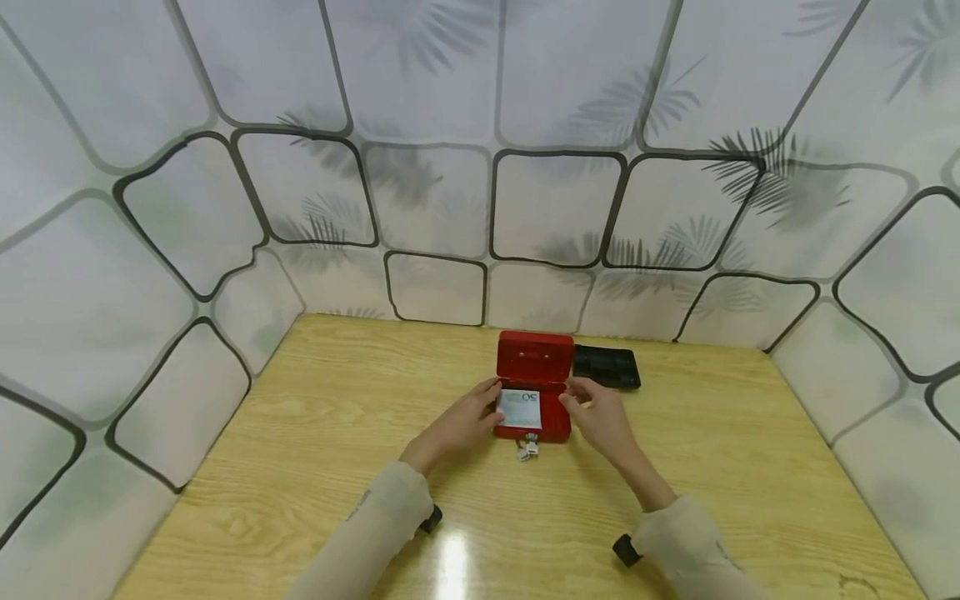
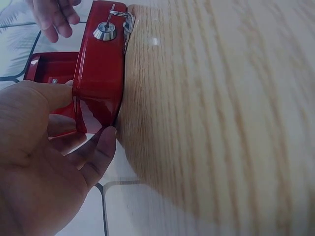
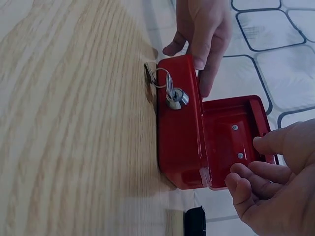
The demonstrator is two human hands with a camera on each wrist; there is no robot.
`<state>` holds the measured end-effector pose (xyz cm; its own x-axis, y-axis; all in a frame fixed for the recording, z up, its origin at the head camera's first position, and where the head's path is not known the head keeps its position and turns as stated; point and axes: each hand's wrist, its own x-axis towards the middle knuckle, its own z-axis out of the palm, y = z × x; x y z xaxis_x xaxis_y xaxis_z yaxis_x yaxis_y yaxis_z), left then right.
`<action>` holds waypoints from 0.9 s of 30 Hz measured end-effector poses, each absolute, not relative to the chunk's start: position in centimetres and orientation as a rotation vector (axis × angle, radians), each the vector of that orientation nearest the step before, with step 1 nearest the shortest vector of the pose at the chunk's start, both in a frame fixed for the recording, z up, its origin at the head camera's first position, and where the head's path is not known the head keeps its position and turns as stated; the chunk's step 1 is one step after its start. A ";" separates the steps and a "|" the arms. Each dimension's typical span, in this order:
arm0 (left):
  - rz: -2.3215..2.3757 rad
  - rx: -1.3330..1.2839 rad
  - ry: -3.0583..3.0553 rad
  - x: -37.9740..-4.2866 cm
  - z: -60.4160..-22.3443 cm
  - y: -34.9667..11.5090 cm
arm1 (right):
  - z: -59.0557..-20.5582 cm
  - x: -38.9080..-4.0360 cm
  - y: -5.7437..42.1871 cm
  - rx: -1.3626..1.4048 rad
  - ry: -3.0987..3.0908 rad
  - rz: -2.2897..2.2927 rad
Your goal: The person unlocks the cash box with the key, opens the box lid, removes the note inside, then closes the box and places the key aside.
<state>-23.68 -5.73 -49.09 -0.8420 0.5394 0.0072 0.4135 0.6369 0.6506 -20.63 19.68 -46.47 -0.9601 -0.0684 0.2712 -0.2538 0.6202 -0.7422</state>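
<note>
A red cash box [image 1: 557,423] stands with its lid [image 1: 535,357] raised, and a banknote [image 1: 519,410] marked 50 lies inside on the left. My left hand [image 1: 462,419] holds the box's left side, its thumb at the rim and its fingers along the outer wall in the left wrist view. My right hand [image 1: 600,414] is by the box's right rear corner with nothing in it, thumb and fingers apart and loosely bent beside the lid [image 3: 229,130]. Keys on a ring [image 3: 160,78] hang from the silver lock [image 3: 178,99] in the front wall.
A black wallet-like case [image 1: 606,367] lies just right of the raised lid. The wooden table [image 1: 360,392] spreads around the box, with patterned fabric walls [image 1: 442,200] at its back and sides.
</note>
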 end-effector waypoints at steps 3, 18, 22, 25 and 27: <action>0.986 0.783 2.665 -23.7 -49.1 -5.7 | -46.4 -20.5 19.1 0.270 -2.646 1.243; 0.999 0.771 2.656 -23.7 -49.1 -5.7 | -47.1 -20.8 17.0 0.255 -2.727 1.240; 1.001 0.778 2.658 -23.8 -49.1 -5.7 | -47.1 -20.7 16.6 0.250 -2.751 1.205; 1.008 0.790 2.656 -23.7 -49.0 -5.7 | -47.0 -20.6 16.4 0.247 -2.783 1.182; 1.010 0.796 2.656 -23.7 -49.0 -5.7 | -47.0 -20.6 16.2 0.242 -2.805 1.181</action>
